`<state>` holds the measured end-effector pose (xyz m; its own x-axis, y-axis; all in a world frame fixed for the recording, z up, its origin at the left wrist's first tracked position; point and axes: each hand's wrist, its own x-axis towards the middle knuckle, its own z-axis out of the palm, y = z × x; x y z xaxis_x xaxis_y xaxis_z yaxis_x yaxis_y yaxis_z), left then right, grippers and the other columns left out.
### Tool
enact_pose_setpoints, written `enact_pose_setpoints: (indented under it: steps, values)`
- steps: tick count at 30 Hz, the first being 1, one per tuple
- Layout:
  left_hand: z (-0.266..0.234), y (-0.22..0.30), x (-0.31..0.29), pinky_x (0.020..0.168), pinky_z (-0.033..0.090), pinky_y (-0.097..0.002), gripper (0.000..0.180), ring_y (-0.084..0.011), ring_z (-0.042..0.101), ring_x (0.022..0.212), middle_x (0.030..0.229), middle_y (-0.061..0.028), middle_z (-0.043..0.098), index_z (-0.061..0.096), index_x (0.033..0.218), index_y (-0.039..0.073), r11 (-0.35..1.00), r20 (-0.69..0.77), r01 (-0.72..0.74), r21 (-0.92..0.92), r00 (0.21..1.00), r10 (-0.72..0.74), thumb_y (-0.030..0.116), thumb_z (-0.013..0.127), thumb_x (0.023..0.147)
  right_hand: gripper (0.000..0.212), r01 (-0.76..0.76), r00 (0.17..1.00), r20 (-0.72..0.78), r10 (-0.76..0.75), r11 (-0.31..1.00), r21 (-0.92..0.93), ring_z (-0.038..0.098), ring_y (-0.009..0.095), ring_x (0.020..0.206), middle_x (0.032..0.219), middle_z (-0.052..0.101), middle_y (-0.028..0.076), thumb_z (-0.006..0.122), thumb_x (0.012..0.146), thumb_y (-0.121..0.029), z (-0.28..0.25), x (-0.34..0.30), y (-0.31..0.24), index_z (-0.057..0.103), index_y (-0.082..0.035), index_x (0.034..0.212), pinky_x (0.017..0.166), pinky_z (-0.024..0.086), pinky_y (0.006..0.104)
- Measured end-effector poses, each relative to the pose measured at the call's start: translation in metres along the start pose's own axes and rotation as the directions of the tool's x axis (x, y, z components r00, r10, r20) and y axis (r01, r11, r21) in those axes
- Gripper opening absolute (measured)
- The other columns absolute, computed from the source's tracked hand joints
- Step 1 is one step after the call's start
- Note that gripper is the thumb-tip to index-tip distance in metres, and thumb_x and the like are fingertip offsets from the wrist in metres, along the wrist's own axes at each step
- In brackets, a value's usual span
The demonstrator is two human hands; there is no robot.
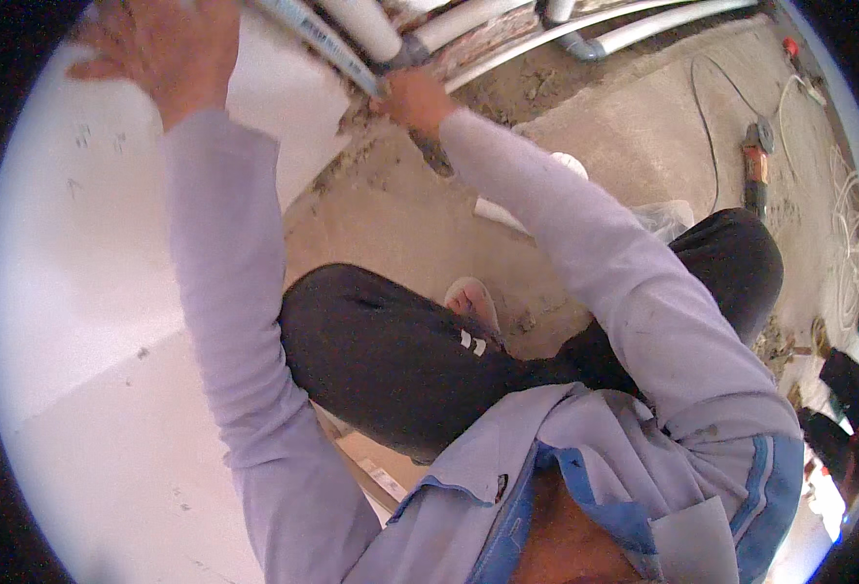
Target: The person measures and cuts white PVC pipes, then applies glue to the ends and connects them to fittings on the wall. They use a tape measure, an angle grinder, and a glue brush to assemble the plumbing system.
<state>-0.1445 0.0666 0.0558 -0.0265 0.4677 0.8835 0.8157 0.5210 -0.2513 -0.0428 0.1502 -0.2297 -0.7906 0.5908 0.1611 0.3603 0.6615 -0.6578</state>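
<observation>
My left hand [172,54] is raised against the white wall panel [108,224], its fingers spread and holding nothing. Ahead of me, my right hand [415,99] is closed at the lower end of a slim pale pipe [318,41] with bluish markings, which slants down from the top edge along the wall. Motion blur softens the fingertips there. Just beyond that hand, thicker white pipes [363,27] meet at a grey fitting [410,51]. Under the right wrist sits a dark object [431,153], partly hidden and too unclear to name.
More white pipe [673,27] runs along the far wall to a grey elbow [577,45]. An angle grinder [757,165] with a cord lies on the dusty floor [634,127] at right, near coiled pale cable [846,243]. A short white pipe piece [501,215] lies beneath my right forearm.
</observation>
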Motion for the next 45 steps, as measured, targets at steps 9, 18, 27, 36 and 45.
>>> enact_pose_setpoints:
  steps: [9,18,27,36,45]
  values:
    - [0.01,-0.007,-0.012,0.103,-0.008,-0.0758,0.103,-0.0599,-0.012,0.138,0.158,-0.0281,0.001,0.009,0.156,0.016,0.998,0.15,-0.004,-0.061,0.989,0.013,0.068,0.058,0.082,0.074,-0.044,0.984,-0.097,0.153,0.722,0.69,0.029,0.036,0.142,0.15,0.029,0.03,0.062,0.088,-0.023,0.037,-0.088,-0.039,0.027,0.007,0.146,0.117,0.024,0.039]
    - [-0.001,0.003,-0.016,0.106,-0.012,-0.0729,0.121,-0.0533,-0.017,0.141,0.16,-0.0211,0.0,-0.007,0.155,0.015,0.999,0.196,-0.03,0.025,0.98,0.025,0.071,0.065,0.074,0.099,-0.109,0.992,0.125,0.016,0.606,0.788,0.004,0.038,0.148,0.157,-0.015,0.027,0.059,0.082,-0.015,-0.015,-0.05,-0.074,-0.011,0.004,0.15,0.119,0.016,0.0364]
    - [0.008,0.007,-0.019,0.111,-0.009,-0.0668,0.117,-0.05,-0.012,0.143,0.161,-0.0193,0.002,0.003,0.155,0.011,0.998,0.187,-0.011,0.065,0.982,-0.002,0.057,0.074,0.074,0.088,-0.124,0.992,0.066,0.106,0.793,0.596,0.042,0.042,0.13,0.153,0.015,0.028,0.058,0.077,-0.015,-0.035,-0.056,-0.071,0.01,0.005,0.149,0.103,0.042,0.0451]
    - [0.003,0.002,-0.036,0.106,-0.011,-0.0713,0.106,-0.0472,-0.015,0.144,0.157,-0.0304,-0.007,0.003,0.156,0.019,0.999,0.148,0.018,0.033,0.989,-0.023,0.066,0.062,0.081,0.033,0.153,0.835,0.275,-0.476,0.681,0.716,0.063,0.043,0.095,0.099,0.065,0.026,0.052,0.089,-0.029,-0.123,-0.151,-0.127,0.065,0.0,0.096,0.082,0.049,0.052]
    - [0.004,0.009,-0.027,0.102,-0.004,-0.0776,0.115,-0.058,-0.02,0.137,0.154,-0.0319,-0.016,-0.005,0.154,0.012,0.992,0.294,0.018,0.121,0.954,-0.053,0.077,0.052,0.079,0.049,0.309,0.944,-0.237,-0.228,0.364,0.879,0.047,0.04,0.12,0.128,0.051,0.025,0.055,0.091,-0.03,-0.16,-0.22,-0.152,0.049,0.007,0.123,0.105,0.037,0.0467]
